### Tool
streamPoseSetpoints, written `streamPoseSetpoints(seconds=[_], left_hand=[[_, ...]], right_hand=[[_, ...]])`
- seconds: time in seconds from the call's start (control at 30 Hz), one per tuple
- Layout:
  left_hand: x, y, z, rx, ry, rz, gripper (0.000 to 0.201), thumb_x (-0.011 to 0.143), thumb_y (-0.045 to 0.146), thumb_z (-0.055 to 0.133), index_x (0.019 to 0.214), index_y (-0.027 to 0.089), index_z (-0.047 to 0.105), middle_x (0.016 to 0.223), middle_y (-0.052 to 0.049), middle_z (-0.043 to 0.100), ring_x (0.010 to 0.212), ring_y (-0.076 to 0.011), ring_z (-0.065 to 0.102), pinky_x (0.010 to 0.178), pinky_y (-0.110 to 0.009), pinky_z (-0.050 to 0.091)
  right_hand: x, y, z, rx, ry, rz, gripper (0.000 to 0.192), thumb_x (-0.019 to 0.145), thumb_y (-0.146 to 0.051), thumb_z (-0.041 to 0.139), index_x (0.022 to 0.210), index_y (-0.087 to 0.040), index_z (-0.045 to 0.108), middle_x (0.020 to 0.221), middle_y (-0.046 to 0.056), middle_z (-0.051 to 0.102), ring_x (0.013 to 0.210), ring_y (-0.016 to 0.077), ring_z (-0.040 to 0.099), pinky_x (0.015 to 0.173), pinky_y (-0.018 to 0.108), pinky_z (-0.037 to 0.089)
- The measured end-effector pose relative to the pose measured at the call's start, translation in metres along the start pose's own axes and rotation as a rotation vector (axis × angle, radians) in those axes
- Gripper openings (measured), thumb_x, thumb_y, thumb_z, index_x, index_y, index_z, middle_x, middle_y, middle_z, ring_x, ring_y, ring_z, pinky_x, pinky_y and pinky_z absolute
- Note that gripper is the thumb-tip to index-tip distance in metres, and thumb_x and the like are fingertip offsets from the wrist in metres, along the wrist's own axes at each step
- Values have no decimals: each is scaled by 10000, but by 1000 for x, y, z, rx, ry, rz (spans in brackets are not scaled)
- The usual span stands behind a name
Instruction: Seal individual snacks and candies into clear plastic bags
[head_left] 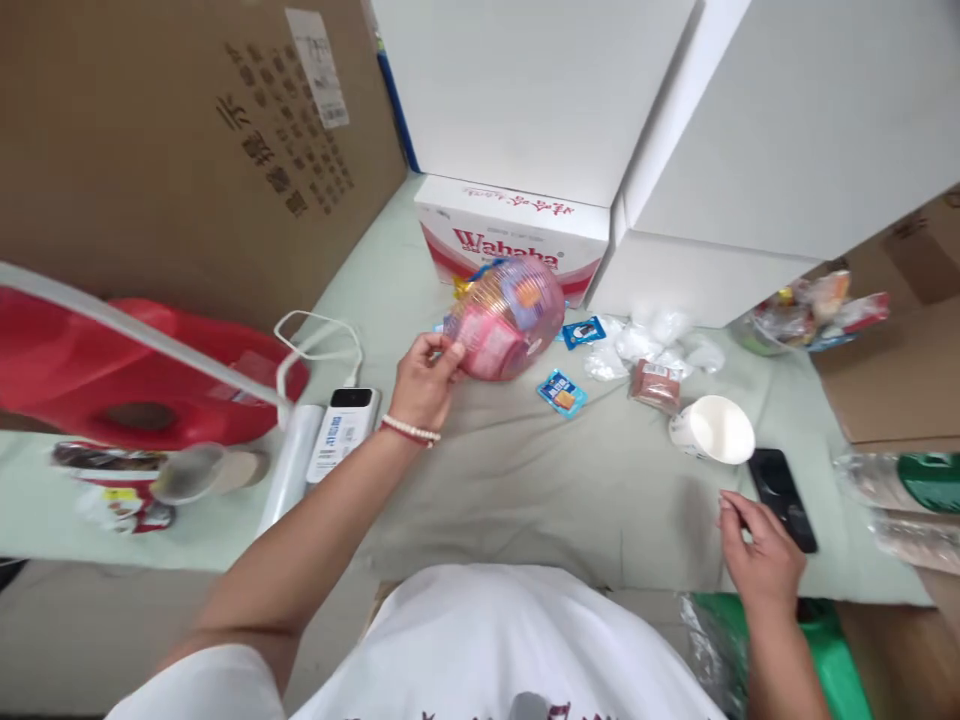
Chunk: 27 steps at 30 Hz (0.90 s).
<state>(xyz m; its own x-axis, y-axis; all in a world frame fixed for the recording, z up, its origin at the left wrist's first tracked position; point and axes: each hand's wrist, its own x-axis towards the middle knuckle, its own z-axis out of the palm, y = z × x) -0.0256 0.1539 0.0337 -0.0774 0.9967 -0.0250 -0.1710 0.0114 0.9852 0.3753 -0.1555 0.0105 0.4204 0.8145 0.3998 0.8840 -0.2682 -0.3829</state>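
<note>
My left hand pinches the edge of a ribbed, see-through pinkish plastic container that lies tilted on the table, with colourful packets showing through its wall. Close by lie a light-blue snack packet and a darker blue packet. Fingers curled together, my right hand hovers at the table's front right; whatever it may hold is too small to make out. Beside it are a white paper cup, tipped toward me, and a black phone. A brown packet sits left of the cup.
A Wahaha carton stands behind the container, under white boxes. Crumpled white plastic lies right of centre. On the left are a power bank with a cable, a red plastic jug and a large cardboard box.
</note>
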Motion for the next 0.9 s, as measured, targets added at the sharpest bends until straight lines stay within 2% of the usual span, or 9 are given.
streamPoseSetpoints(seconds=[0.13, 0.2, 0.27, 0.47, 0.63, 0.7, 0.77, 0.83, 0.9], left_hand=[[21, -25, 57, -519, -31, -424, 348, 877, 382, 806, 739, 206, 539, 666, 31, 535, 558, -84, 424, 486, -204, 337], [21, -30, 68, -623, -69, -494, 328, 947, 387, 721, 745, 203, 541, 672, 14, 565, 553, -87, 431, 475, -199, 335], [16, -31, 66, -678, -127, -488, 300, 995, 395, 637, 778, 200, 567, 730, -11, 616, 561, -91, 443, 472, -197, 349], [-10, -17, 21, -550, -196, -473, 256, 979, 431, 588, 859, 215, 654, 795, -59, 669, 592, -134, 503, 495, -252, 427], [-67, 2, -25, -175, -188, -419, 297, 718, 566, 808, 728, 292, 693, 677, -41, 638, 603, -197, 559, 614, -393, 533], [-91, 14, -45, -26, -220, -316, 235, 630, 524, 845, 783, 373, 751, 763, -24, 679, 697, -226, 599, 681, -429, 538], [-109, 25, -64, 139, -278, -170, 198, 566, 432, 843, 741, 417, 753, 840, -4, 705, 795, -257, 614, 714, -454, 525], [-122, 32, -80, 299, -365, -101, 178, 539, 389, 816, 696, 445, 753, 812, 4, 693, 809, -270, 615, 696, -462, 512], [-132, 35, -92, 398, -423, -105, 149, 532, 398, 797, 658, 460, 748, 751, 5, 670, 772, -269, 612, 665, -456, 503]], right_hand=[[-2, -7, -10, 9, 11, 28, 334, 996, -442, 545, 1018, -202, 776, 912, 78, 781, 719, 204, 730, 790, 335, 566], [-8, -6, -16, -1, 28, 78, 350, 999, -461, 538, 1013, -203, 774, 908, 80, 778, 725, 209, 724, 783, 341, 570], [-13, -5, -18, 6, 35, 129, 357, 1000, -469, 534, 1017, -201, 770, 909, 80, 772, 717, 208, 718, 769, 344, 571], [-4, -13, 0, 55, 82, 165, 343, 984, -416, 537, 1094, -178, 758, 1077, 128, 739, 739, 200, 697, 771, 357, 583], [29, -13, 32, -62, 57, 176, 485, 955, -393, 526, 1369, -168, 637, 1473, 214, 534, 720, 166, 656, 773, 367, 569], [43, -2, 43, -106, -44, 144, 451, 947, -401, 521, 1307, -169, 663, 1421, 195, 565, 795, 189, 650, 801, 365, 553], [59, 13, 49, -143, -111, 116, 383, 951, -402, 489, 1146, -159, 711, 1202, 167, 658, 892, 232, 626, 839, 368, 526], [80, 30, 50, -213, -100, 164, 370, 953, -382, 461, 1047, -134, 719, 1037, 165, 669, 941, 262, 593, 855, 368, 491], [105, 45, 48, -310, -66, 289, 368, 940, -344, 467, 1048, -94, 715, 1017, 188, 658, 930, 269, 568, 841, 366, 459]])
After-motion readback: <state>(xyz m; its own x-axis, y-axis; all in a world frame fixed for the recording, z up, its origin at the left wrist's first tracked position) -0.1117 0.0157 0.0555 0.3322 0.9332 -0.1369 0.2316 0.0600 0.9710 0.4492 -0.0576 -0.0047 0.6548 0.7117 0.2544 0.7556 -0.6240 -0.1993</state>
